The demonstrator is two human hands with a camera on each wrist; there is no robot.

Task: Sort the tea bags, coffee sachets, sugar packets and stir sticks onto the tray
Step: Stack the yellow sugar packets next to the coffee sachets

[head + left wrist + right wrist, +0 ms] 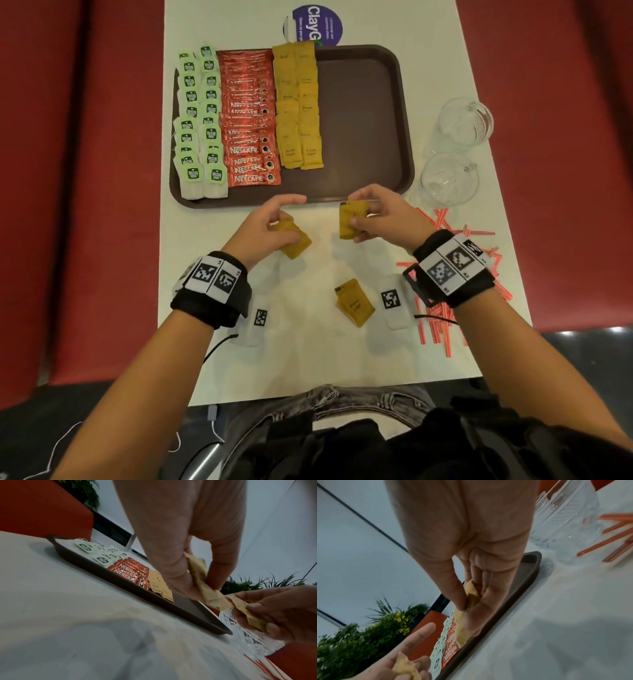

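A brown tray (363, 120) holds two columns of green-tagged tea bags (200, 123), a column of red Nescafe sachets (250, 126) and two columns of brown sugar packets (298, 109). Just in front of the tray's near rim, my left hand (270, 226) grips a small stack of sugar packets (294, 240), also seen in the left wrist view (205, 588). To its right, my right hand (380, 216) pinches another sugar packet stack (351, 219) upright between thumb and fingers (471, 601). More sugar packets (354, 303) lie on the table near me. Red-striped stir sticks (455, 274) lie scattered at the right.
Two clear glass mugs (452, 150) stand right of the tray. A round purple sticker (317, 25) lies beyond the tray. White marker tags (394, 303) lie on the white table (308, 359). Red bench seats flank the table. The tray's right half (363, 102) holds nothing.
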